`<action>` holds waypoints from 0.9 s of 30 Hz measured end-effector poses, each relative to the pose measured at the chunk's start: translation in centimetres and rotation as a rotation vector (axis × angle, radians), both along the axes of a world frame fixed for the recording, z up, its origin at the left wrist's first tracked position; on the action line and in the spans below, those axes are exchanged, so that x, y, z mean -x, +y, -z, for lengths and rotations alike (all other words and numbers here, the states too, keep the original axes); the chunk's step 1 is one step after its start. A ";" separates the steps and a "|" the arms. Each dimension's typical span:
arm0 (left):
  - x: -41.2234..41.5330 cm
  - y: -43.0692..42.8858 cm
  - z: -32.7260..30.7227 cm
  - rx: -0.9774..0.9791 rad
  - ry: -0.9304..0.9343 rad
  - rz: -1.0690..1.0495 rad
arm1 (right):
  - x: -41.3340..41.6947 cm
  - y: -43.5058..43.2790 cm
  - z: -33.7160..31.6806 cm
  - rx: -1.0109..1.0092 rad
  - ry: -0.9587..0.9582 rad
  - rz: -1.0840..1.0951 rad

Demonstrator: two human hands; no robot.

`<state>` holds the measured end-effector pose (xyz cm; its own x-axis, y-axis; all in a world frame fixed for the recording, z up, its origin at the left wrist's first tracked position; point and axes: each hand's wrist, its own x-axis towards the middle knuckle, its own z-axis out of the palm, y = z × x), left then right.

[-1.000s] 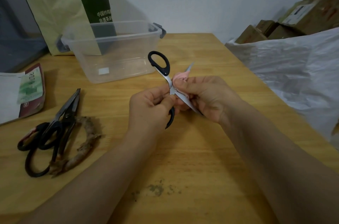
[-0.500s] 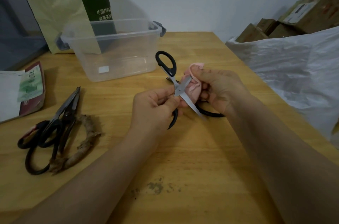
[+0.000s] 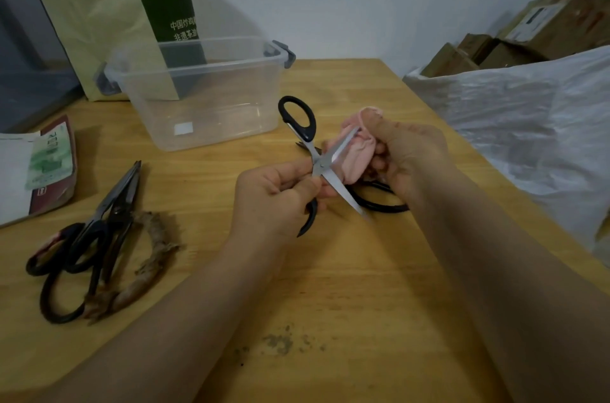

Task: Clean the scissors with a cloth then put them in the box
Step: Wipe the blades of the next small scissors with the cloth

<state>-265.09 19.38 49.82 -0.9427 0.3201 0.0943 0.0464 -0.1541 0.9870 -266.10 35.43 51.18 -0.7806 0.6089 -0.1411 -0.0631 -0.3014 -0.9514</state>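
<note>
Head view: left hand grips open scissors at pivot; right hand pinches cloth on blade angled toward it.

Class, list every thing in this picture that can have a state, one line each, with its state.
scissors: blades open, held above the table.
cloth: bunched, pressed on one blade.
box: lid off, no scissors inside.
left hand: grips the scissors near the pivot.
right hand: grips the cloth.
spare scissors: blades shut, lying flat.
</note>
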 end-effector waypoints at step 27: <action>1.1 -0.9 -0.3 -0.189 -0.140 -0.211 | -1.4 -4.1 0.0 -1.427 0.019 -0.348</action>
<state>-266.20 18.50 50.17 -0.9945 0.1048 -0.0023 -0.0376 -0.3364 0.9410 -264.70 31.37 51.19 -0.9088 0.0048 0.4172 -0.2015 0.8706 -0.4489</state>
